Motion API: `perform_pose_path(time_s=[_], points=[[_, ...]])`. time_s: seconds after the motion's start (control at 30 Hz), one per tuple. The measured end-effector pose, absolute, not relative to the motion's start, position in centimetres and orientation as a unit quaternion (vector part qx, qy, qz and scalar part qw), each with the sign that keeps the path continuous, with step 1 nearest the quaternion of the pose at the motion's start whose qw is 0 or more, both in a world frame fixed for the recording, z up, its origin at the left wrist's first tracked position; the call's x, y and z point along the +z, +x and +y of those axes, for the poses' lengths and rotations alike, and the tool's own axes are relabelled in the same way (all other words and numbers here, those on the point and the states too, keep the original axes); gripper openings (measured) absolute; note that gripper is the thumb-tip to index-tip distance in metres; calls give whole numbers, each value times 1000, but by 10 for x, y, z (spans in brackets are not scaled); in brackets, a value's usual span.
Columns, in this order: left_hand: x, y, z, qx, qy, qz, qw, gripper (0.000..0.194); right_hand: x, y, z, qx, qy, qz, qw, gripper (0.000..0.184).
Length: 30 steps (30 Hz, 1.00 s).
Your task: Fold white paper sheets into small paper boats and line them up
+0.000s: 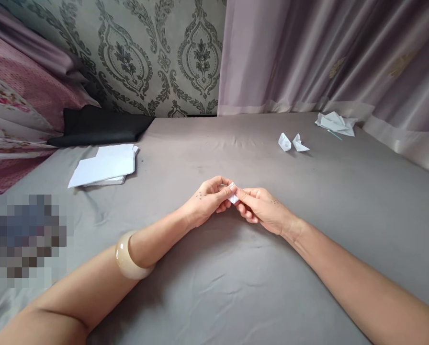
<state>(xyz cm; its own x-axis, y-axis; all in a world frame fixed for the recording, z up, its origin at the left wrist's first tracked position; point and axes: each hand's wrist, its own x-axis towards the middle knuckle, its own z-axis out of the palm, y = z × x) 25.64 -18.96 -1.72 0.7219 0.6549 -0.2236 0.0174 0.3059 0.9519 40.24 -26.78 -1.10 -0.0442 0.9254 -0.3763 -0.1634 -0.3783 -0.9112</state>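
Note:
A small folded piece of white paper (233, 193) is pinched between both my hands over the middle of the grey sheet (218, 287). My left hand (207, 200) grips it from the left, fingers curled round it. From the right, my right hand (259, 209) holds the paper's other side with thumb and fingertips pressed together. Most of the paper is hidden by my fingers. A pale bangle (128, 258) sits on my left forearm.
A stack of white paper sheets (105, 165) lies at the left, with a black cushion (99, 125) behind it. Two small folded paper shapes (292, 143) stand at the right. Crumpled paper scraps (335, 123) lie by the curtain (325, 57).

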Motion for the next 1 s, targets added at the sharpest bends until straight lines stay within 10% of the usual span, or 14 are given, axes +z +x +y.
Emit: perform_pose_path(time_s=[0.6,0.83,1.0], points=[[-15,256,-190,230,503,296,778,28,-12,402,-265,649,-528,-321,445,39],[-8,256,-189,261,381,362,809,46,-22,397,-273,199,-646,-539,502,19],[-10,255,-187,206,384,329,838,34,-30,397,-273,147,-581,-653,464,18]])
